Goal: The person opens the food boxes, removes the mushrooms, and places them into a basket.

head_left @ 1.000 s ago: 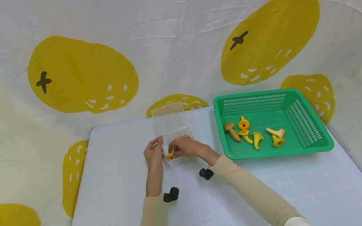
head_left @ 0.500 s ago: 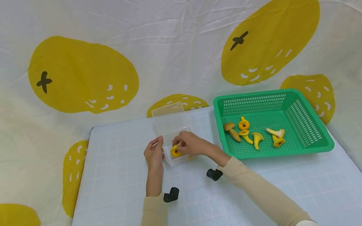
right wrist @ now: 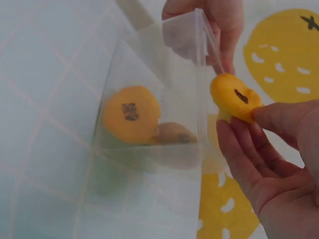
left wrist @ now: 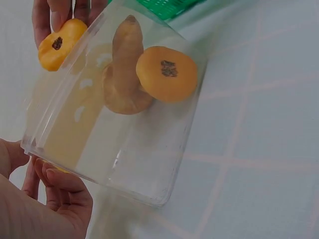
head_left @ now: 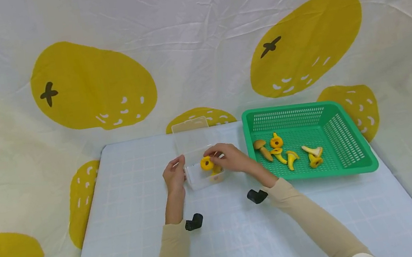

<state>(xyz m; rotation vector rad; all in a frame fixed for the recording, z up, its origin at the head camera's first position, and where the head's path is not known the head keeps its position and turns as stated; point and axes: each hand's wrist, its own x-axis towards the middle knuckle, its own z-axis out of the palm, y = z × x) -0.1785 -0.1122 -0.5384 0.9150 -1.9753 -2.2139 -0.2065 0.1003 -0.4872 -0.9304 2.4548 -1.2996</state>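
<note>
A clear plastic box stands on the table, its hinged lid raised at the back. My left hand holds the box by its left side, thumb near the rim and fingers bent below it in the left wrist view. Above the box's opening, my right hand pinches a yellow chanterelle-like mushroom between thumb and fingers, its dark-centred cap tilted. Through the clear wall I see another yellow mushroom and a brown mushroom lying inside, side by side.
A green perforated basket sits to the right, with several yellow mushrooms, a brown mushroom and a pale-stemmed mushroom in it. Behind the table hangs a white cloth printed with large yellow fruit.
My right hand has moved rightward over the box with the yellow mushroom, from its left part to its right part, turning the cap's centre into view. My left hand has stayed at the box.
</note>
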